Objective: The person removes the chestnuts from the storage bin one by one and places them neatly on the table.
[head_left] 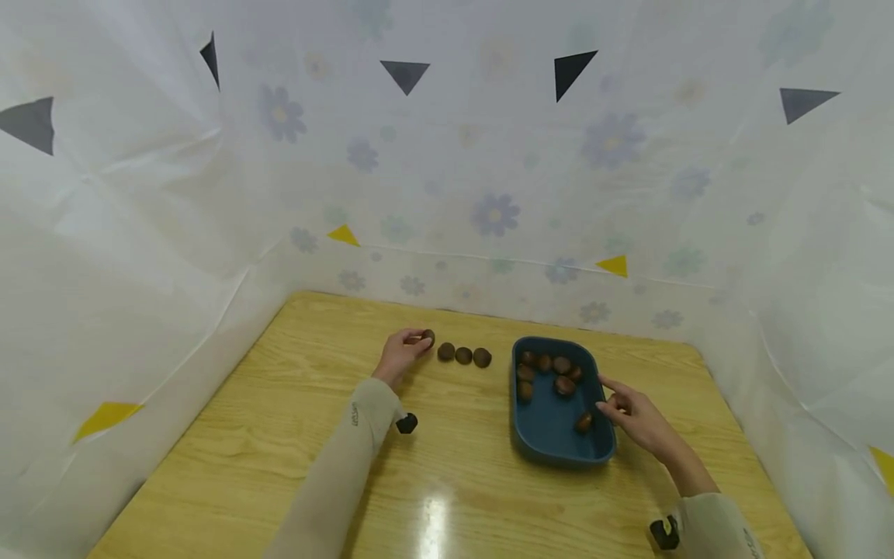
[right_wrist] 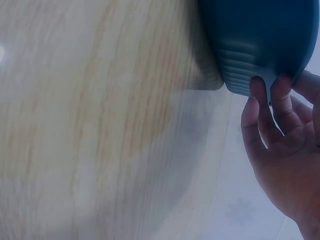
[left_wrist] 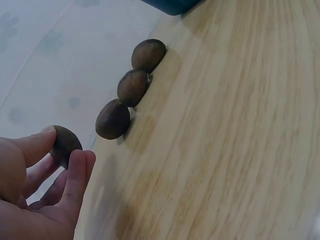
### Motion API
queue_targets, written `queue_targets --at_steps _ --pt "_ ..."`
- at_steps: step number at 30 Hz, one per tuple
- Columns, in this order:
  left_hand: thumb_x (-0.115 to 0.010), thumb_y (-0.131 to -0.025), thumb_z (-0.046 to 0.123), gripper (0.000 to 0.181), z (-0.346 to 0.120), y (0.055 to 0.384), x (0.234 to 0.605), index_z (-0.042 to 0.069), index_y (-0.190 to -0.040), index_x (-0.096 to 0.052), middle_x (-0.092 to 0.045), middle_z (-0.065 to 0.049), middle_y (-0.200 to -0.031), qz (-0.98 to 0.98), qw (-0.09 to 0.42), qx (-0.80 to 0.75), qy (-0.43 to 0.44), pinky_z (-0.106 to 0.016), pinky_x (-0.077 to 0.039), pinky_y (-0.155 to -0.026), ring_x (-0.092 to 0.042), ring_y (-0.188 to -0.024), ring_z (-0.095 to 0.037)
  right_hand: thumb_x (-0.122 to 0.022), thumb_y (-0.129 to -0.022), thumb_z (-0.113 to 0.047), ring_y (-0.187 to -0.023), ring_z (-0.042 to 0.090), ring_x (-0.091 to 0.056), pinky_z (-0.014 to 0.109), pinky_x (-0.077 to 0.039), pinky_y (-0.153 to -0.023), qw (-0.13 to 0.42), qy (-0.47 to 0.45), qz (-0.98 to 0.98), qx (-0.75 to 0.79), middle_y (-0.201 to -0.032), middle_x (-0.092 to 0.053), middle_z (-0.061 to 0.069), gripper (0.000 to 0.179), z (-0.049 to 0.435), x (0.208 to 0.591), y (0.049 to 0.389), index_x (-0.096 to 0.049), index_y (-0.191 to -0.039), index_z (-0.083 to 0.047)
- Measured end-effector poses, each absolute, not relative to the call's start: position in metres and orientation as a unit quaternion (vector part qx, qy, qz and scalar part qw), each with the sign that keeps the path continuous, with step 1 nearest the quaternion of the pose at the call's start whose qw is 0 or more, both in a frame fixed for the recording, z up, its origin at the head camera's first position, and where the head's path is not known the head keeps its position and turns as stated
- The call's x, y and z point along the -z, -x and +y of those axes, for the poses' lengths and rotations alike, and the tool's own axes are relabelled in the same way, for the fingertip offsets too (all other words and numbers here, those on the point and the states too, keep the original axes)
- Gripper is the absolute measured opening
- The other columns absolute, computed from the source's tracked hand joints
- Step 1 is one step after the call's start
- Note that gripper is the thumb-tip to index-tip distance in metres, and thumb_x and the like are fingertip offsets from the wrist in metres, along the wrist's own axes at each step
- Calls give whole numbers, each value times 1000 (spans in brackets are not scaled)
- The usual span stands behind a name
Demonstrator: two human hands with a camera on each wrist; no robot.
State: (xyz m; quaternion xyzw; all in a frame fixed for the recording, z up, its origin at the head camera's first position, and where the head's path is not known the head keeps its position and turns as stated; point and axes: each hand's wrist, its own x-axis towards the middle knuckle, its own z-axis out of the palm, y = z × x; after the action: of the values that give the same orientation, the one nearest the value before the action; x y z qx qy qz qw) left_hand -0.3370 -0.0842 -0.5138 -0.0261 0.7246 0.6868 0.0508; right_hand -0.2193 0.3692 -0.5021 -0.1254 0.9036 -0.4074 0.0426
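Note:
My left hand (head_left: 401, 355) pinches a brown chestnut (left_wrist: 65, 145) between thumb and fingertips, at the left end of a short row. Three chestnuts stand side by side in that row on the table; the nearest to the hand is the left chestnut (head_left: 446, 352), then a middle chestnut (head_left: 464, 355) and a right chestnut (head_left: 482, 357). A dark blue tub (head_left: 559, 458) stands to their right with several chestnuts (head_left: 564, 385) inside, mostly toward its far end. At the tub's right side, my right hand (head_left: 639, 419) grips the rim, its fingers against the outer wall.
The wooden table (head_left: 461, 481) reaches back to a white flowered sheet (head_left: 447, 171) that encloses it on the left, back and right. Black and yellow triangles mark the sheet. One lone chestnut (head_left: 583, 422) lies near the tub's right wall.

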Motion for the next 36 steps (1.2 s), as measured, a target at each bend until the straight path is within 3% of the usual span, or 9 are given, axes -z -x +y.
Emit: queue_targets --at_steps 14,36 --pt "-76 -97 19 34 -85 341 521 4 -128 -71 -68 -18 -120 832 6 -554 36 -47 -55 -96 -64 -110 -32 -58 -108 -25 -71 31 -57 28 -49 -62 37 128 906 403 -83 -60 4 64 368 504 217 -32 -159 4" --pt "-77 -96 15 37 -89 342 522 3 -129 -69 -70 -19 -120 851 23 -524 23 -49 -55 -100 -66 -112 -33 -58 -109 -26 -71 31 -56 30 -50 -63 42 131 905 403 -83 -61 4 65 366 503 221 -32 -160 4"
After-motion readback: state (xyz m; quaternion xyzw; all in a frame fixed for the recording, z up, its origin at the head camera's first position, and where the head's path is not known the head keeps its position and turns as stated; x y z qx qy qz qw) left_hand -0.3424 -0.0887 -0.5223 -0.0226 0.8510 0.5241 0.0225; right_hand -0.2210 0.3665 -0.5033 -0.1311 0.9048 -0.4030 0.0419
